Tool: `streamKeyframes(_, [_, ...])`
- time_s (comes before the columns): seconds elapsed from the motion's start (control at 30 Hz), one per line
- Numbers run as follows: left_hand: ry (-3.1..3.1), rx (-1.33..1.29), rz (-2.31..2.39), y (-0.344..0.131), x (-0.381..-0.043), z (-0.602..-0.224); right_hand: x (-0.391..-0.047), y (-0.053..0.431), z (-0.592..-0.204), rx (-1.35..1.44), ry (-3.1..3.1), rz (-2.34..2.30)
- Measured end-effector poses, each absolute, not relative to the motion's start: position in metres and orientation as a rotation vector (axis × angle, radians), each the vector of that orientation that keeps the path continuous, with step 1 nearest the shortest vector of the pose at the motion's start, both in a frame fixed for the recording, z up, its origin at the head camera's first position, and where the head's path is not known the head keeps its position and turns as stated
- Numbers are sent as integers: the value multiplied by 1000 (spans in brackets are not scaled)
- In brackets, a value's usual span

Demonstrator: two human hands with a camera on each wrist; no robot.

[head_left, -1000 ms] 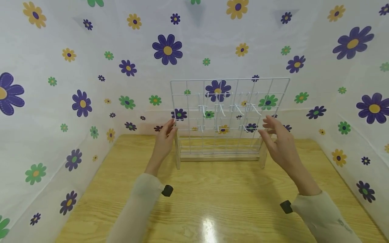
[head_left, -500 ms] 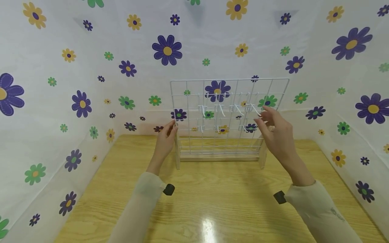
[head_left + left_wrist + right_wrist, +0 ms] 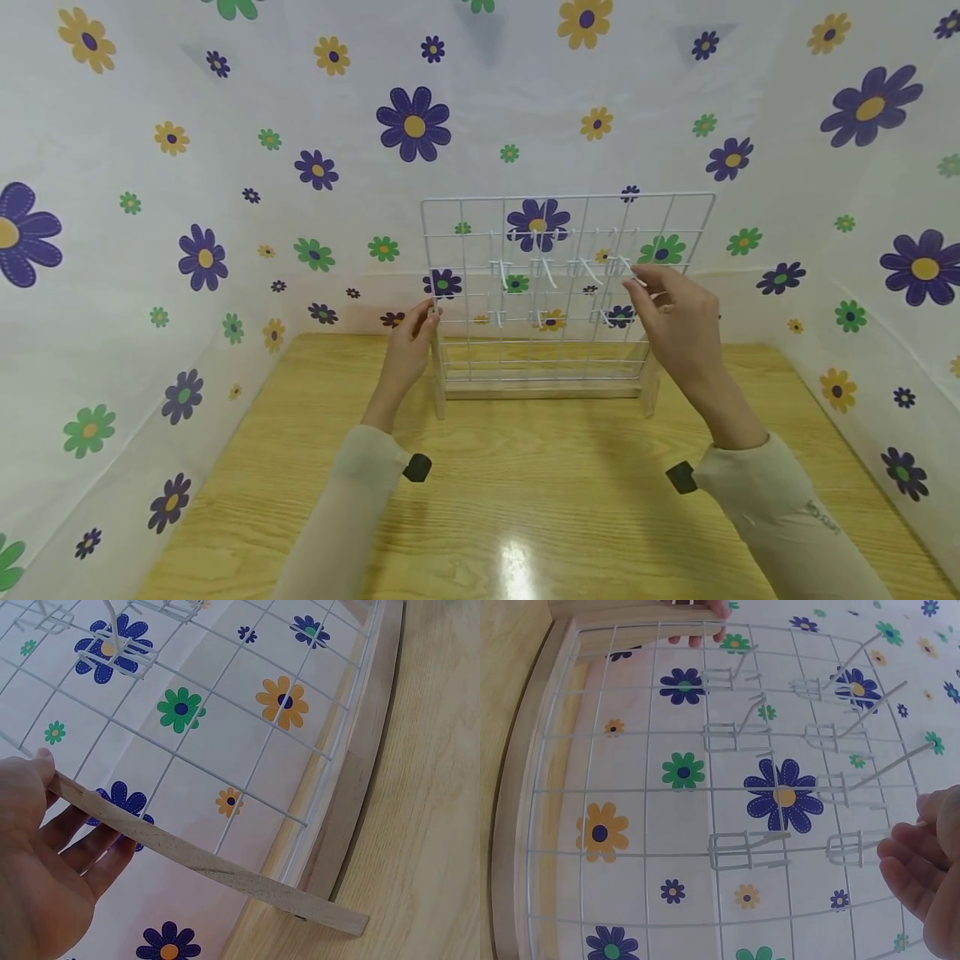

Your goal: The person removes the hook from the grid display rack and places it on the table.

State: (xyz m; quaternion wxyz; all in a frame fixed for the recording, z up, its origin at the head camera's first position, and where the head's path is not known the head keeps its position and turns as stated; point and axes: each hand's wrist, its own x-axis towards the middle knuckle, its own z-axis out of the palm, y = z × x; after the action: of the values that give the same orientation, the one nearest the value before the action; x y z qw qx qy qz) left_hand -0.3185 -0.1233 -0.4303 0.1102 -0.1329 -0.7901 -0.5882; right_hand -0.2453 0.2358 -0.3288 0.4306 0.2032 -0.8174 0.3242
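Observation:
A white wire grid panel (image 3: pixel 566 197) stands upright in a wooden stand, with white metal hooks in two rows on it. My right hand (image 3: pixel 678 333) pinches the outer end of the rightmost upper hook (image 3: pixel 625 265) between thumb and fingers; in the right wrist view the base of that hook (image 3: pixel 845 848) sits on the grid wires. My left hand (image 3: pixel 408 337) holds the stand's left wooden upright (image 3: pixel 217 874), thumb on the front side and fingers behind. The other upper hooks (image 3: pixel 546 273) point outward beside the right hand. Several shorter lower hooks (image 3: pixel 537 318) hang below them.
The stand's wooden crossbar (image 3: pixel 543 389) runs low between its two legs, on a wood-grain table (image 3: pixel 480 467). White cloth (image 3: pixel 480 108) printed with flowers surrounds the table at the back and sides.
My right hand has moved left and up from beside the panel's right edge to the rightmost upper hook and taken its end. The left hand has stayed at the left upright.

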Motion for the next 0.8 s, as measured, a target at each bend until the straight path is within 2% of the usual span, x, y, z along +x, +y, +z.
streamKeyframes(0.8, [-2340,-412,-1746,-125,-320,-433,-244,235,-317,456,-1929,797])
